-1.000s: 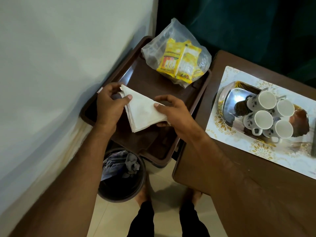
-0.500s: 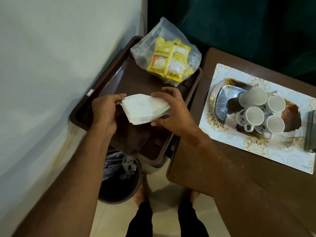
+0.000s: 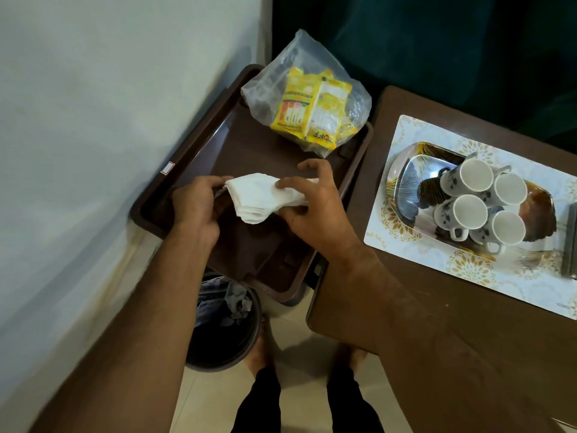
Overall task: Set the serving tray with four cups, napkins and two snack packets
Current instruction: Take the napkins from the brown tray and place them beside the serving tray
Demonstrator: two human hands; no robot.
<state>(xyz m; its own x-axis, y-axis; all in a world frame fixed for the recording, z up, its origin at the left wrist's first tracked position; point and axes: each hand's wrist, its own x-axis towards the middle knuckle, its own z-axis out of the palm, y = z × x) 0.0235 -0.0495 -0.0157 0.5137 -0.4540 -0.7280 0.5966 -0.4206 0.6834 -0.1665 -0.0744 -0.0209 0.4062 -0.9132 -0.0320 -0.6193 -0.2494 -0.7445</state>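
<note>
A folded stack of white napkins (image 3: 262,196) is held over the brown plastic tray (image 3: 199,142) by both hands. My left hand (image 3: 196,207) grips its left edge and my right hand (image 3: 315,204) pinches its right side, thumb below and fingers on top. At the tray's far end lies a clear plastic bag (image 3: 271,89) with yellow snack packets (image 3: 312,114) inside. On the brown table to the right, a patterned serving tray (image 3: 409,173) on a white placemat (image 3: 402,254) carries several white cups (image 3: 471,210) with grey leaf prints, standing close together.
A pale wall (image 3: 93,120) runs close along the left side of the brown tray. Below the tray stands a dark waste bin (image 3: 224,335) with crumpled rubbish. My feet are on the tiled floor (image 3: 299,332). A dark object (image 3: 569,242) lies at the placemat's right edge.
The flat triangular napkin stack has been folded over into a smaller bundle between my hands. My right hand has closed over its right side, and the view has shifted slightly.
</note>
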